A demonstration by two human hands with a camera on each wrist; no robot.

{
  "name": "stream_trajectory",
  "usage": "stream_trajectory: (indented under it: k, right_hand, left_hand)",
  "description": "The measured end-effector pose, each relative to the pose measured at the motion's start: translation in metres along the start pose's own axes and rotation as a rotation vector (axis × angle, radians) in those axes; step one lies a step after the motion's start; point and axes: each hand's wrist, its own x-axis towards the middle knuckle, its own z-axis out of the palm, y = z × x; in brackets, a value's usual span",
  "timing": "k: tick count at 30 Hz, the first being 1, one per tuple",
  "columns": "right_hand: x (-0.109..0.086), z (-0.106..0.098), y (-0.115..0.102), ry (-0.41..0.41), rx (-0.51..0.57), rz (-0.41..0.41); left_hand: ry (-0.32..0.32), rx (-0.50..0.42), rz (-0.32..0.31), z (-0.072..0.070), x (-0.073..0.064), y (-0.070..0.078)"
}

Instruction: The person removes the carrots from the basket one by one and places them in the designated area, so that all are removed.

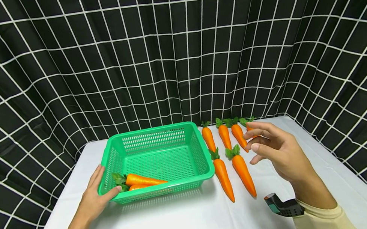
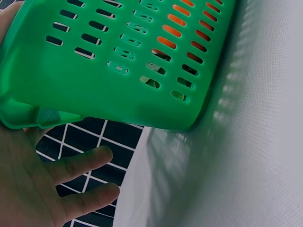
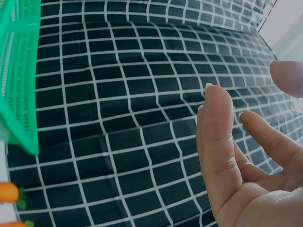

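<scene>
A green plastic basket stands on the table, with orange carrots lying in its near left corner. My left hand holds that corner, its thumb over the rim and two other fingers spread free of the wall in the left wrist view. My right hand hovers right of the basket, fingers loosely bent and holding nothing. Below and left of it lie two leafy carrots, a right one and a left one. Behind them is a row of several more carrots, the rightmost partly hidden by my fingers.
A white cloth covers the table. Black curtains with a white grid surround its back and sides. The loose carrots lie close along the basket's right wall.
</scene>
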Motion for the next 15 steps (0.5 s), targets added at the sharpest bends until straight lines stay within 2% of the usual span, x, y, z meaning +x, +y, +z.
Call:
stream_trajectory:
  k: [15]
  right_hand:
    - [0.041, 0.026, -0.013, -0.095, 0.057, -0.102]
  left_hand:
    - [0.004, 0.001, -0.004, 0.000, 0.000, 0.001]
